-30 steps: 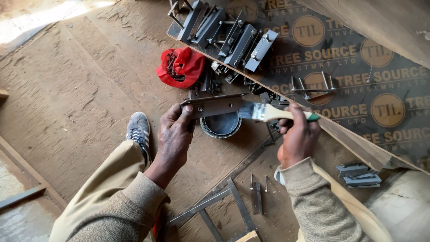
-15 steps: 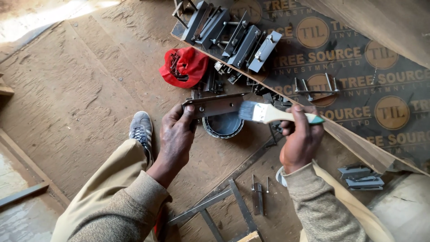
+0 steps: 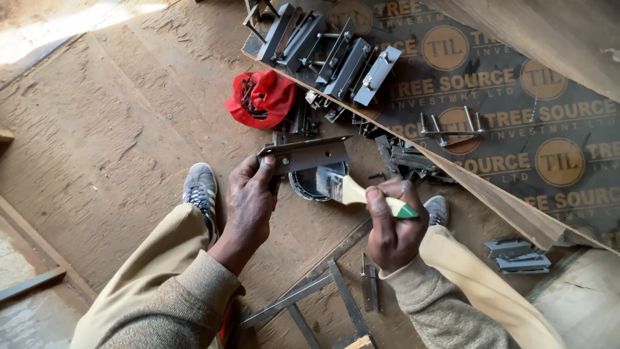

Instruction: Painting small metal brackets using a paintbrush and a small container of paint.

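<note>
My left hand (image 3: pixel 248 197) grips one end of a grey metal angle bracket (image 3: pixel 309 154), holding it level above a small round paint tin (image 3: pixel 311 182). My right hand (image 3: pixel 392 226) holds a paintbrush (image 3: pixel 355 192) with a pale wooden handle and green tip. Its bristles hang just below the bracket, over the open tin. Both sleeves are beige knit.
Several grey painted brackets (image 3: pixel 336 55) lie on a dark printed board (image 3: pixel 516 116) at the top. A red cloth (image 3: pixel 261 98) holding small parts sits beside them. More metal pieces (image 3: pixel 516 255) lie at right, a welded frame (image 3: pixel 323 304) by my shoes (image 3: pixel 200 190).
The brush has come off the bracket's face and dropped down toward the tin. My left hand keeps the bracket nearly still.
</note>
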